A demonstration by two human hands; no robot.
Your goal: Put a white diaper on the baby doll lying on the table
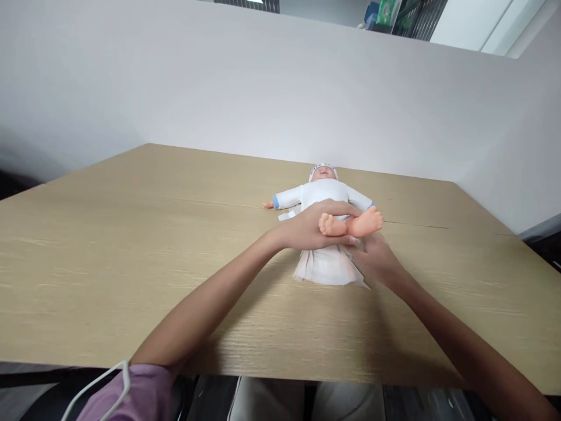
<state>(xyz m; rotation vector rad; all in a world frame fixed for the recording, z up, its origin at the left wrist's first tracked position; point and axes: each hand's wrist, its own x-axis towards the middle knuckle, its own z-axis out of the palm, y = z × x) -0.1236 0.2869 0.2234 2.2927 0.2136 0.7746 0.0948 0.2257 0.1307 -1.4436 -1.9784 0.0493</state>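
A baby doll (328,190) in a white top with blue cuffs and a white printed cap lies on its back on the table, head toward the wall. My left hand (307,227) is closed around its raised legs, and the bare feet (366,223) stick out past my fingers. Beneath the doll's bottom a white diaper (326,269) lies spread, its front end toward me. My right hand (377,257) reaches in from the right, at the diaper's edge under the legs. Its fingertips are mostly hidden there, so their grip does not show.
The wooden table (153,245) has a thin seam across it. A small white tab (287,216) shows beside the doll's waist, under its arm. A pale partition wall (263,88) rises behind the table. A white cord (125,380) hangs by my left sleeve.
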